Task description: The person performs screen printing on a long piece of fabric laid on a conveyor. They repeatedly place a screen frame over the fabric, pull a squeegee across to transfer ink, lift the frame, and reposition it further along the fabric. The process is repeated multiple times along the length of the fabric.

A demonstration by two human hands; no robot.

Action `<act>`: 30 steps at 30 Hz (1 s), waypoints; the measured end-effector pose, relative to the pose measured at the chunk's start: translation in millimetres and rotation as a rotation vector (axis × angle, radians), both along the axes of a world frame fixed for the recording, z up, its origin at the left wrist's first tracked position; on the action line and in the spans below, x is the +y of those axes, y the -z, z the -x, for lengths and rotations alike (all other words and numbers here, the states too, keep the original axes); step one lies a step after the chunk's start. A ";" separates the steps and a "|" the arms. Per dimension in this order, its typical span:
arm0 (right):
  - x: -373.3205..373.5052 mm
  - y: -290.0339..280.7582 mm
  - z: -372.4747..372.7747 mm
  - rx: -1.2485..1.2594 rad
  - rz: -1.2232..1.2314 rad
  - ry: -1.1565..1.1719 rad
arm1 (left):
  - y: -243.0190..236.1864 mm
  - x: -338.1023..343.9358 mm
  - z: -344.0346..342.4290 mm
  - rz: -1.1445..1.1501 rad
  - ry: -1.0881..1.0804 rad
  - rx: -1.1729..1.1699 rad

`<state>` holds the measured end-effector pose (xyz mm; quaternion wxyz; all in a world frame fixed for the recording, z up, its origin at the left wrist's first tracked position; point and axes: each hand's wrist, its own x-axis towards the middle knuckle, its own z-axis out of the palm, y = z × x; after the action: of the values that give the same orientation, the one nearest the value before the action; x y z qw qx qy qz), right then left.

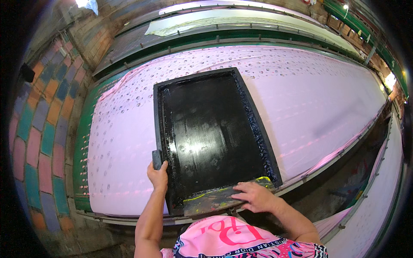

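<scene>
A large screen frame (208,133) coated in glossy black lies on pink fabric (322,116) printed with small motifs. My left hand (158,174) grips the dark block (157,159) on the frame's left side. My right hand (254,197) holds a paint-stained squeegee board (206,202) with a bright yellow edge along the frame's near end, fingers over its top. A pink printed cloth (223,234) shows at my body.
Long fabric-covered tables (241,19) run behind, with green rails. Another fabric-draped table (378,193) stands at the right, across a narrow gap. A painted brick wall (45,159) is at the left. A green beam (370,34) is at the upper right.
</scene>
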<state>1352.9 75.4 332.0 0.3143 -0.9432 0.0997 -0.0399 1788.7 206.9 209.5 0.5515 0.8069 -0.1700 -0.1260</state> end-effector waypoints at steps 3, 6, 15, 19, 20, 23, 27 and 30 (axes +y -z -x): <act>23.0 6.4 -11.0 0.046 0.185 0.037 | 6.2 -2.0 -3.5 -0.046 0.020 -0.005; 30.2 -3.6 -33.2 0.028 0.263 0.086 | 13.5 -0.8 -7.4 -0.090 0.022 -0.037; 24.0 -30.7 -97.4 0.394 0.223 0.138 | -10.1 -2.7 2.8 -0.222 0.027 -0.096; 51.3 -30.8 -96.3 0.348 0.258 0.170 | -3.9 3.2 4.8 -0.065 -0.028 -0.090; 56.8 -21.6 -94.8 0.322 0.280 0.171 | 0.0 4.5 4.5 -0.032 -0.026 -0.131; 72.7 -5.9 -90.0 0.176 0.341 0.203 | 8.4 1.1 3.9 0.051 -0.026 -0.225; 72.7 13.5 -96.6 0.002 0.428 0.211 | 7.1 1.1 6.7 0.072 -0.014 -0.209; 47.0 24.3 -118.2 -0.021 0.479 0.200 | 3.5 3.1 5.5 0.074 0.003 -0.178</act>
<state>1471.0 122.4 307.8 0.0777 -0.9757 0.1768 -0.1032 1783.1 210.0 206.0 0.5634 0.7938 -0.2241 -0.0482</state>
